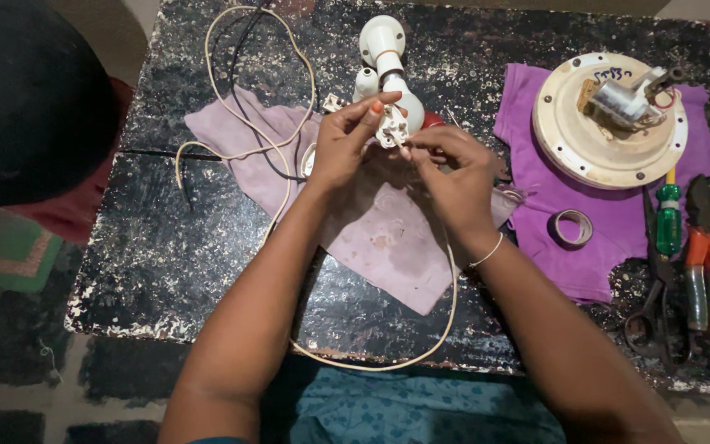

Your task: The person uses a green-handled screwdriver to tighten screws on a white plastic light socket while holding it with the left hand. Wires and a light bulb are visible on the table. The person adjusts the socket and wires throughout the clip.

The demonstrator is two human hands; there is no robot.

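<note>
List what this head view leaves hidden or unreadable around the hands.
- Small white part: the left hand and right hand cover its underside.
- Cream wire: its end disappears under the fingers.
- Pliers: handle tips in dark shadow.

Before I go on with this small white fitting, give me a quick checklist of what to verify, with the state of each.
1. Left hand grips the white fitting: ok, fingers pinch it from the left.
2. Right hand on the fitting: ok, fingertips meet it from below right.
3. Cream cord free of snags: cannot tell, it loops over the table and runs under the arms.
4. Screwdriver in reach: ok, beside the pliers on the right.
5. Tape roll at hand: ok, on the purple cloth.
6. Wires seated in the fitting: cannot tell, fingers hide them.
</note>
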